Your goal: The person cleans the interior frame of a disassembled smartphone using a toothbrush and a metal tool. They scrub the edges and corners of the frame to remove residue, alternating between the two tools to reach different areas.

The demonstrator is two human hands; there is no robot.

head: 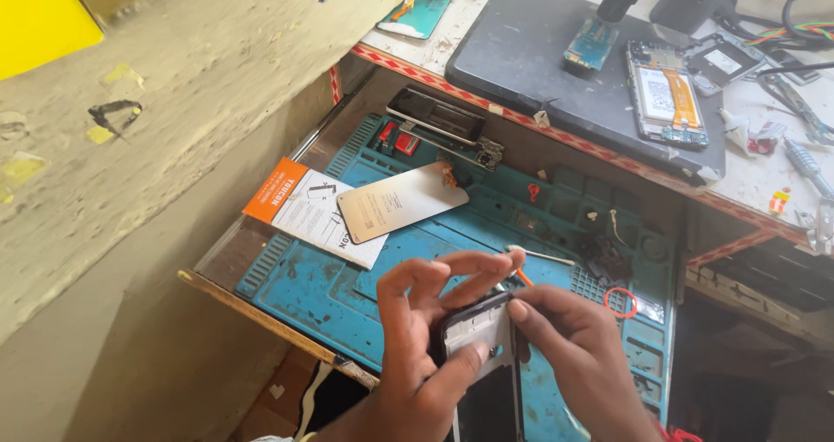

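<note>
Holding an opened phone frame (479, 342) over the blue repair mat (330, 286), left hand (426, 338) curled around its left edge, right hand (578, 355) pinching the top right corner. Light, stiff, thin, probably fragile; best gripped by the rims. Long axis runs toward the wearer, top end pointing away.

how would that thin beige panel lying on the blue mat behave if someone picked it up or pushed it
The beige panel looks thin and flat, so probably light and slightly bendy. It rests partly on the paper leaflet and partly on the blue mat, so a push would likely slide it. Its smooth, shiny face may be slippery and could crack if flexed.
</note>
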